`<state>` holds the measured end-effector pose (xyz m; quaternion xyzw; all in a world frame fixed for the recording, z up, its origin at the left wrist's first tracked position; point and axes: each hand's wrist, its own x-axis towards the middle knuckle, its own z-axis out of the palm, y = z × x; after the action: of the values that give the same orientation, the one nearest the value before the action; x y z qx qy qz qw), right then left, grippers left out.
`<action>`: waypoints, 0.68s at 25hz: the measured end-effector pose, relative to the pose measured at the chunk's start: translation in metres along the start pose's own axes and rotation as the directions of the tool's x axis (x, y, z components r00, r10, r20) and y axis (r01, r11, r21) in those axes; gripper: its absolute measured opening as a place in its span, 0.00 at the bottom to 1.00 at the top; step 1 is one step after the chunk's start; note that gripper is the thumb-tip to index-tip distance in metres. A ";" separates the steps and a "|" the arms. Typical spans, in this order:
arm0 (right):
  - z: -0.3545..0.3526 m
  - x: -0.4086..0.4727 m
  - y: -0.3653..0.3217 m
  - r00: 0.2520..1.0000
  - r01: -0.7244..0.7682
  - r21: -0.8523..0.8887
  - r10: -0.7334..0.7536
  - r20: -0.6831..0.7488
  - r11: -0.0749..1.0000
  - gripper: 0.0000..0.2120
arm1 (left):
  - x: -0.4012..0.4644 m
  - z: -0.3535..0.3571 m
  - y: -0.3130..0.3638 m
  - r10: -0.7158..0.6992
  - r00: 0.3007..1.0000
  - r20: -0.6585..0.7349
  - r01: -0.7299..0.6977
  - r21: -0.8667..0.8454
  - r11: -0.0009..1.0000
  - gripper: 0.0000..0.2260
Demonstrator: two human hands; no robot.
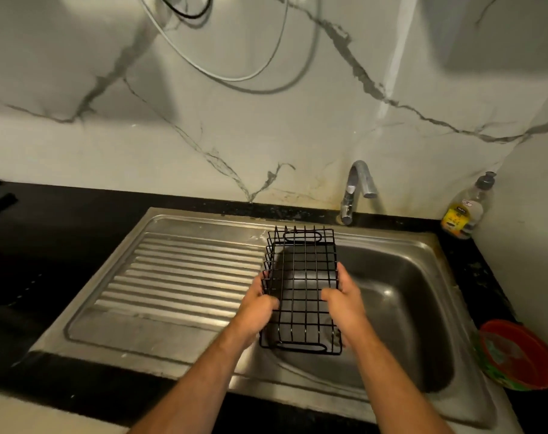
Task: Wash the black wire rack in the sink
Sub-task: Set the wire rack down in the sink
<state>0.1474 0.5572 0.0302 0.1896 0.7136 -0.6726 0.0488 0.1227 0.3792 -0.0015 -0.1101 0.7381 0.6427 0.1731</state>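
The black wire rack (301, 270), a shallow basket with a grid floor and a loop handle at each end, hangs over the left edge of the steel sink basin (401, 292). My left hand (260, 305) grips its left side wall, thumb over the grid. On the opposite side my right hand (341, 296) grips the right wall, thumb inside the rack. The rack is tilted, its far end higher. No water runs from the tap (357, 189).
A ribbed steel drainboard (185, 277) lies left of the basin. A dish soap bottle (467, 211) stands in the back right corner. A red and green round tub (517, 355) sits on the black counter (47, 245) at the right. Cables hang on the marble wall.
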 end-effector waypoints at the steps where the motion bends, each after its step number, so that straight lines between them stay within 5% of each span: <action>1: 0.011 -0.001 -0.001 1.000 0.001 0.012 -0.002 0.013 1.000 0.37 | -0.005 -0.012 0.003 0.007 1.000 -0.014 -0.007 0.030 1.000 0.31; 17: 0.345 0.006 -0.026 0.997 -0.058 0.109 0.052 0.054 0.992 0.41 | 0.025 -0.343 0.007 -0.022 0.995 -0.096 0.042 0.208 0.977 0.32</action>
<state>0.0688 0.2200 0.0214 0.1945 0.6684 -0.7140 0.0749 0.0581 0.0435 0.0335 -0.1329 0.8073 0.5524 0.1595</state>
